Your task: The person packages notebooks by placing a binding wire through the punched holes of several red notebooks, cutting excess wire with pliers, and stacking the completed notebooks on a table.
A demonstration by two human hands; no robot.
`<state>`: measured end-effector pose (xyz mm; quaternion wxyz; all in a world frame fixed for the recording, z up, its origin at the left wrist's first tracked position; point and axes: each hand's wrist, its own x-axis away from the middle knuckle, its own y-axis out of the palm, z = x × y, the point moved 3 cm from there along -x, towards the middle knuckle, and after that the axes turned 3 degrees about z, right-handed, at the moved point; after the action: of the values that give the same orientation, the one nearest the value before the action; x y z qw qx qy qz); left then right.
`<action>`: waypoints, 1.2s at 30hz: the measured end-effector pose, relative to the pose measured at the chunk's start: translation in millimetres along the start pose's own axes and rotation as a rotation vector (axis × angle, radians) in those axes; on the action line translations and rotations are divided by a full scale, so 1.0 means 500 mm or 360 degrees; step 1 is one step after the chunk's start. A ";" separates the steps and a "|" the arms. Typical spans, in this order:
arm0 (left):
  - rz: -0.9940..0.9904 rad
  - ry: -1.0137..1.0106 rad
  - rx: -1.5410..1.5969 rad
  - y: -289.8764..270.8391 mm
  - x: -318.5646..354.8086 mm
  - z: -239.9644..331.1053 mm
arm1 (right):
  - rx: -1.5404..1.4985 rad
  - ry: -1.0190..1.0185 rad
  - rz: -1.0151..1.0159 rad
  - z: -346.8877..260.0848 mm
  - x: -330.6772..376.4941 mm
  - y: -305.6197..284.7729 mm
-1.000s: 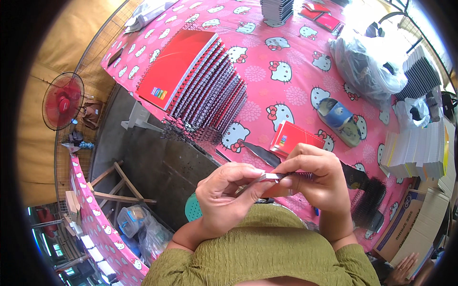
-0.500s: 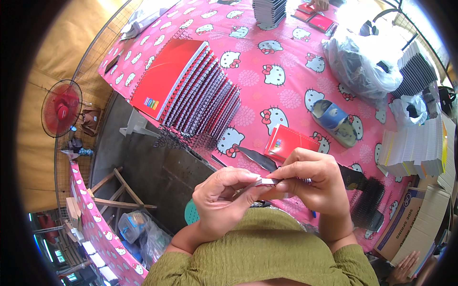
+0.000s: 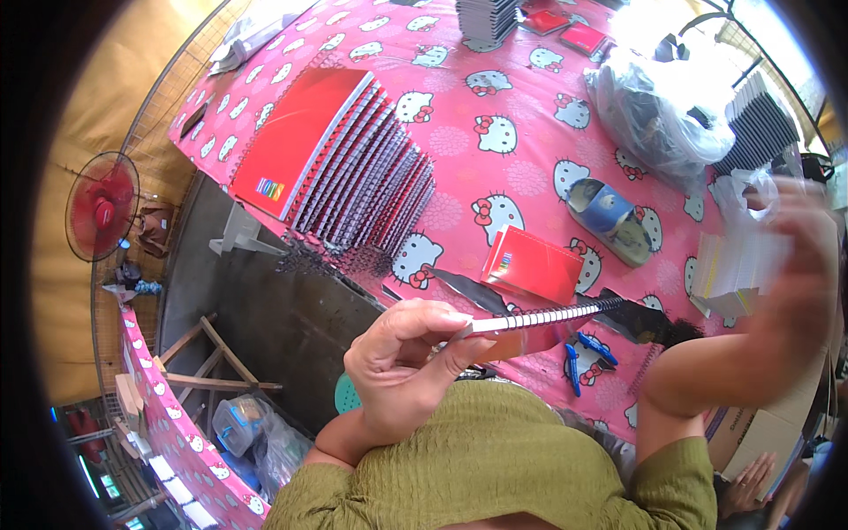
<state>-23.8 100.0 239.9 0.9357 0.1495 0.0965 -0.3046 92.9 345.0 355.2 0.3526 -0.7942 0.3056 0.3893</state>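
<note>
Left hand [image 3: 402, 367] pinched a small spiral-bound notebook [image 3: 530, 322] by its near end, held level above the bench [image 3: 530, 132] edge, wire spine up. Right hand [image 3: 795, 265] was raised at the right, blurred; couldn't tell its grip. Fanned row of red spiral notebooks [image 3: 353, 168] lay on the bench, well apart.
</note>
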 end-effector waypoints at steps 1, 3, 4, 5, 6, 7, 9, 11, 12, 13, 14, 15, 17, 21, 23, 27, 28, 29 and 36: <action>0.0000 -0.0004 -0.0015 -0.001 0.001 -0.003 | -0.0101 0.0285 -0.0248 -0.012 0.036 0.096; 0.0003 -0.0022 -0.0057 -0.015 0.008 -0.004 | -0.0414 0.0884 -0.0703 -0.021 0.103 0.226; 0.0013 -0.0024 -0.0065 -0.019 0.009 -0.002 | -0.0426 0.0879 -0.0705 -0.020 0.117 0.230; 0.0019 -0.0032 -0.0087 -0.019 0.010 -0.001 | -0.0449 0.0879 -0.0699 -0.018 0.129 0.230; 0.0028 -0.0039 -0.0109 -0.019 0.010 -0.001 | -0.0473 0.0879 -0.0695 -0.017 0.138 0.231; 0.0019 -0.0024 -0.0111 -0.018 0.010 -0.002 | -0.0488 0.0893 -0.0661 -0.016 0.141 0.231; -0.0008 0.0012 -0.0105 -0.015 0.006 -0.007 | -0.0503 0.0917 -0.0587 -0.013 0.146 0.227; -0.0014 0.0014 -0.0159 -0.019 0.005 -0.004 | -0.0640 0.0834 -0.0522 -0.012 0.162 0.235; -0.0013 0.0020 -0.0185 -0.020 0.004 -0.003 | -0.0707 0.0785 -0.0493 -0.012 0.166 0.237; -0.0034 0.0011 -0.0227 -0.021 0.003 -0.003 | -0.0718 0.0817 -0.0519 -0.010 0.167 0.235; -0.0044 0.0006 -0.0270 -0.021 0.003 -0.004 | -0.0735 0.0844 -0.0554 -0.006 0.167 0.231; -0.0054 0.0002 -0.0313 -0.021 0.003 -0.004 | -0.0752 0.0870 -0.0590 -0.006 0.168 0.229; -0.0001 -0.0022 -0.0260 -0.020 0.002 -0.005 | -0.0843 0.1003 -0.0530 -0.004 0.167 0.230; 0.0013 -0.0024 -0.0220 -0.013 0.001 -0.004 | -0.0739 0.1001 -0.0548 -0.002 0.165 0.222; -0.0020 0.0005 -0.0223 -0.011 -0.002 -0.005 | -0.0755 0.1029 -0.0474 -0.006 0.166 0.223; -0.0053 0.0056 -0.0222 -0.010 -0.003 -0.008 | -0.0775 0.0909 -0.0526 0.002 0.169 0.228; -0.0036 0.0041 -0.0237 -0.011 0.000 -0.008 | -0.0769 0.0893 -0.0513 0.002 0.171 0.229; -0.0026 0.0053 -0.0248 -0.008 -0.007 -0.005 | -0.0754 0.0849 -0.0492 0.004 0.163 0.230; -0.0048 0.0040 -0.0226 -0.014 0.003 0.003 | -0.0778 0.0819 -0.0629 -0.003 0.149 0.230</action>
<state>-26.7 93.1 239.2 0.9380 0.0850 0.1319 -0.3090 44.3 263.2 256.7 0.1336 -0.9695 0.1238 0.1638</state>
